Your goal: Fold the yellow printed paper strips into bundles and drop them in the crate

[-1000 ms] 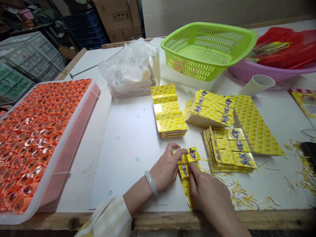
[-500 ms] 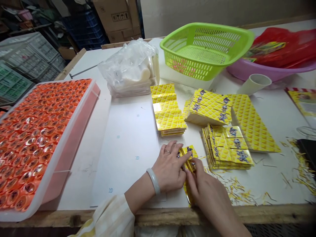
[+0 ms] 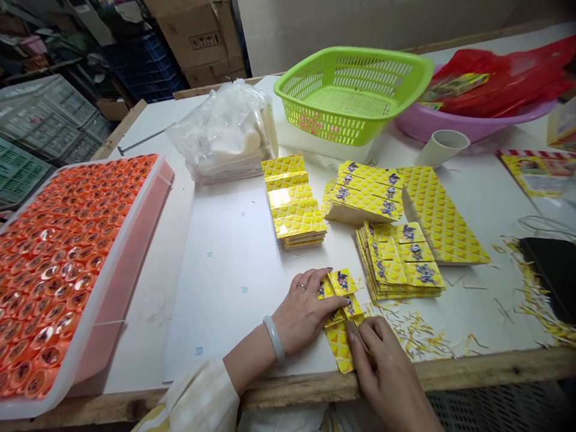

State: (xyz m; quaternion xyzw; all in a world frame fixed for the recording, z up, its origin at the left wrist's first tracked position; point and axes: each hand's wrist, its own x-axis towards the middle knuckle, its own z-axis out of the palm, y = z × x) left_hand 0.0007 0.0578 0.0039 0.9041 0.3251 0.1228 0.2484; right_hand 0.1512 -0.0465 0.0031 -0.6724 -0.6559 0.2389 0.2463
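Observation:
A yellow printed card (image 3: 341, 318) with small cartoon figures lies flat on the white table (image 3: 234, 252) near its front edge. My left hand (image 3: 302, 312) presses down on the card's left side, fingers spread. My right hand (image 3: 382, 366) holds the card's near end, with fingertips on its lower part. Just right of the card sits a fanned stack of the same yellow cards (image 3: 398, 261). Further back lie a stack of folded yellow cards (image 3: 294, 201) and another pile with figures (image 3: 366, 195).
A large tray of orange caps (image 3: 58, 258) fills the left side. A clear plastic bag (image 3: 222, 135), a green basket (image 3: 353, 93), a purple basin with a red bag (image 3: 477, 96) and a white cup (image 3: 443, 147) stand at the back. Yellow paper scraps (image 3: 423, 339) litter the front right.
The view shifted slightly. My right hand slid toward me along the card, uncovering more of its length. My left hand stayed pressing on the card's left part.

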